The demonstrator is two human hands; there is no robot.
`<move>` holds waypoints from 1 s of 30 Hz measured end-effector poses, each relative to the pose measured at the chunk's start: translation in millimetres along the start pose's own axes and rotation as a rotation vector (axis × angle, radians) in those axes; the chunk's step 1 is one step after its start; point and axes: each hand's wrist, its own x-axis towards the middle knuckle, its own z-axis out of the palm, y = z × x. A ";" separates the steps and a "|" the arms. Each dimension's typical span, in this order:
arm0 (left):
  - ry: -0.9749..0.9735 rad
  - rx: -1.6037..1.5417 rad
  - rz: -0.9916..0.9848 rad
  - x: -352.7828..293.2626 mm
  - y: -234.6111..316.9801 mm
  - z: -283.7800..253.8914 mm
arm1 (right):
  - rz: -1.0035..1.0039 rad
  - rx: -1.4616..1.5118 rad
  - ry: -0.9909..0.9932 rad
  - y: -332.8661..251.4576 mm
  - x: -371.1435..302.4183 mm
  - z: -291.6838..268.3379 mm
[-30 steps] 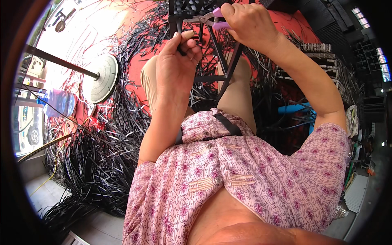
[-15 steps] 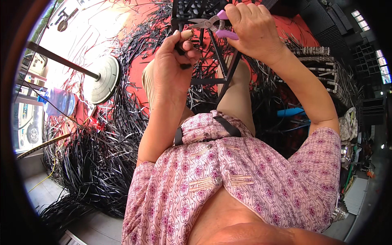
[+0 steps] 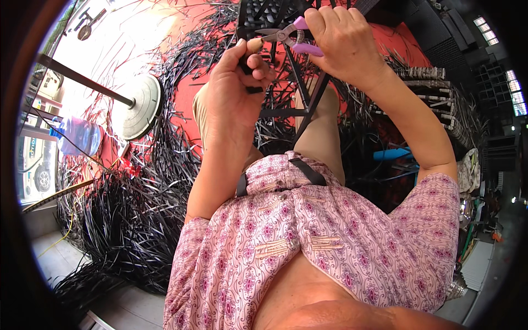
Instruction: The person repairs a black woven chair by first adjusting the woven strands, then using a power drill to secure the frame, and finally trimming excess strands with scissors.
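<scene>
Your right hand (image 3: pixel 344 41) was closed around the purple-handled cutters (image 3: pixel 289 37), their blades pointing left at the black strip (image 3: pixel 246 65) your left hand (image 3: pixel 236 91) pinched against the black woven frame (image 3: pixel 286 82). The risk I judged: those 2 blades sat just beside your left fingertips (image 3: pixel 254 45), so a slip could nick them or cut the wrong strand.
</scene>
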 end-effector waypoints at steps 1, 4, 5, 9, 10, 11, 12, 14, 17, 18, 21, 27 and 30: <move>-0.007 -0.006 0.003 -0.3 -0.4 0.2 | -0.027 -0.033 0.045 -0.3 -0.3 4.4; -0.024 0.001 0.014 -2.8 -4.5 -0.1 | -0.016 -0.111 -0.029 -3.7 4.2 19.2; -0.026 0.021 0.019 -3.8 -7.0 0.6 | -0.013 -0.114 -0.034 -3.4 4.9 24.0; -0.050 0.019 0.051 -4.3 -10.0 -6.8 | -0.008 -0.100 -0.025 -7.0 8.8 30.0; -0.052 0.031 0.051 -4.8 -10.0 -6.8 | -0.003 -0.090 -0.019 -8.7 8.5 30.1; -0.054 0.043 0.052 -5.4 -9.8 -5.9 | 0.002 -0.105 -0.020 -9.3 8.4 31.5; -0.057 0.055 0.052 -5.4 -9.8 -5.9 | 0.008 -0.121 -0.021 -9.6 8.2 33.1; -0.063 0.024 0.050 -5.0 -11.5 -8.4 | 0.014 -0.145 -0.009 -10.7 7.5 36.1; -0.091 -0.014 0.036 -4.5 -12.0 -11.5 | 0.015 -0.185 0.010 -11.5 5.3 40.1; -0.103 -0.025 0.030 -4.2 -11.9 -12.2 | 0.016 -0.204 0.006 -11.5 4.2 41.2; -0.132 -0.066 0.023 -4.1 -11.9 -13.6 | 0.051 -0.157 0.027 -16.5 2.3 40.2; -0.205 -0.240 -0.047 -2.8 -2.9 -3.8 | 0.117 -0.103 0.067 -23.6 -6.6 41.9; -0.222 -0.260 -0.029 0.5 -3.4 -2.5 | 0.093 -0.131 0.116 -21.9 -4.8 48.7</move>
